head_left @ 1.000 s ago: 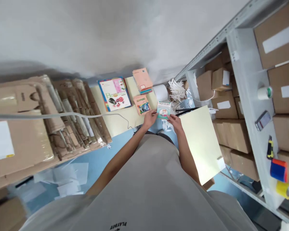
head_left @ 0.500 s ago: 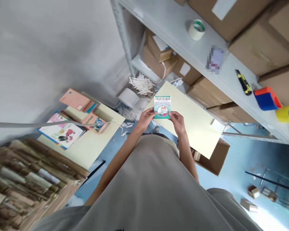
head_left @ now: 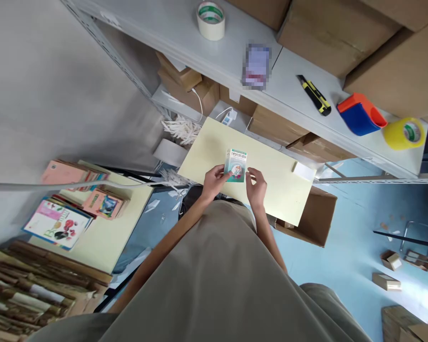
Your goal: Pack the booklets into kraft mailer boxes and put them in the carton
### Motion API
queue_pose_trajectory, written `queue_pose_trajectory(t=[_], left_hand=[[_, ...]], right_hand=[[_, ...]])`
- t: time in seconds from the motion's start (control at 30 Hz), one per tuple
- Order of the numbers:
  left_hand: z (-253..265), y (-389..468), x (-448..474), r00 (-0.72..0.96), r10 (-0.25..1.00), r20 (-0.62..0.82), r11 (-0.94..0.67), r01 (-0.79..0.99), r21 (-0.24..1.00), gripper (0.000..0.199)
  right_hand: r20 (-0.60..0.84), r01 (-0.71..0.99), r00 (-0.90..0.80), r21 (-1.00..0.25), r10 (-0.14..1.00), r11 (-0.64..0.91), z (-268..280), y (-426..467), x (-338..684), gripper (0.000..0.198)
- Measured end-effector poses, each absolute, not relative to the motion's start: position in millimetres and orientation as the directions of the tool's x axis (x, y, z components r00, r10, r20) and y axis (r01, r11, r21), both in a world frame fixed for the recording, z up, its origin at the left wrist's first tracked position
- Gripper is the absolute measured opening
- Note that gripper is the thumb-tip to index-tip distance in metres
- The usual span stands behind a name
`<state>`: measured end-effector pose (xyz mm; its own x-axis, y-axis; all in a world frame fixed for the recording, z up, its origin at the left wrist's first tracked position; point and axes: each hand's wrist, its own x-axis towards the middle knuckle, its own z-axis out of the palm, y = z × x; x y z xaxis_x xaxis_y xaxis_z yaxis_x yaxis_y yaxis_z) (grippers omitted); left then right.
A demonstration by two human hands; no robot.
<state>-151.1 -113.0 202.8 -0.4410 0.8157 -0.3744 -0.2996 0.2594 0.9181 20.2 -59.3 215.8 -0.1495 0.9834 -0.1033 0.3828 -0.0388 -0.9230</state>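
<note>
A small thick book (head_left: pixel 238 164) with a green and white cover and a cartoon figure is held above the pale yellow table (head_left: pixel 278 183). My left hand (head_left: pixel 214 183) grips its lower left side, thumb across the front cover and fingers behind the spine. Beside the book's right edge is my right hand (head_left: pixel 256 186), its fingers bent and apart, with nothing seen between them. Whether a right fingertip still brushes the edge is hard to tell.
Above the table a grey shelf (head_left: pixel 235 71) carries a tape roll (head_left: pixel 211 29), a box cutter (head_left: pixel 314 96), a tape dispenser (head_left: pixel 360 116) and cartons. An open cardboard box (head_left: pixel 317 216) stands right of the table. Stacked books (head_left: pixel 62 223) lie on a left table.
My view has swung, so the shelf and tables sit further left. My right hand has come off the book, which now turns to show its spine in my left hand.
</note>
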Motion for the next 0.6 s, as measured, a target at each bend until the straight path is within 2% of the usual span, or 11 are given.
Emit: queue_pose_trajectory(t=[0.1, 0.2, 0.27, 0.33, 0.4, 0.47, 0.53, 0.6], left_hand=[[203.9, -111.5, -138.4, -0.483, 0.836, -0.259, 0.227, -0.126, 0.966, 0.056], [208.1, -113.3, -124.0, -0.504, 0.856, -0.117, 0.2, 0.113, 0.973, 0.042], [211.5, -113.7, -115.4, -0.462, 0.886, -0.036, 0.147, 0.206, 0.968, 0.043], [214.8, -112.4, -110.7, -0.384, 0.923, 0.02, 0.073, 0.226, 0.971, 0.049], [217.9, -109.4, -112.7, -0.363, 0.931, 0.043, 0.033, 0.2, 0.979, 0.056], [221.0, -105.5, -122.2, -0.451, 0.893, -0.013, 0.075, 0.12, 0.99, 0.065], [224.2, -102.1, -136.7, -0.498, 0.85, -0.173, 0.168, -0.054, 0.984, 0.073], [227.4, -100.3, -151.2, -0.367, 0.866, -0.339, 0.256, -0.257, 0.932, 0.079]], right_hand=[[-0.109, 0.384, -0.234, -0.923, 0.966, -0.012, 224.5, -65.8, 6.1, 0.057], [-0.151, 0.37, -0.224, -0.927, 0.963, -0.06, 232.2, -66.6, -2.7, 0.063], [-0.163, 0.379, -0.162, -0.921, 0.973, -0.091, 232.5, -60.7, -2.1, 0.065], [-0.174, 0.38, -0.098, -0.916, 0.98, -0.125, 229.2, -50.4, 2.5, 0.063], [-0.195, 0.303, -0.08, -0.939, 0.978, -0.162, 225.3, -39.0, 9.3, 0.061], [-0.227, 0.153, -0.134, -0.967, 0.965, -0.206, 223.9, -29.9, 16.3, 0.062], [-0.257, 0.017, -0.226, -0.965, 0.94, -0.26, 226.2, -24.8, 22.6, 0.065], [-0.281, -0.063, -0.315, -0.947, 0.906, -0.316, 230.5, -23.2, 27.2, 0.065]])
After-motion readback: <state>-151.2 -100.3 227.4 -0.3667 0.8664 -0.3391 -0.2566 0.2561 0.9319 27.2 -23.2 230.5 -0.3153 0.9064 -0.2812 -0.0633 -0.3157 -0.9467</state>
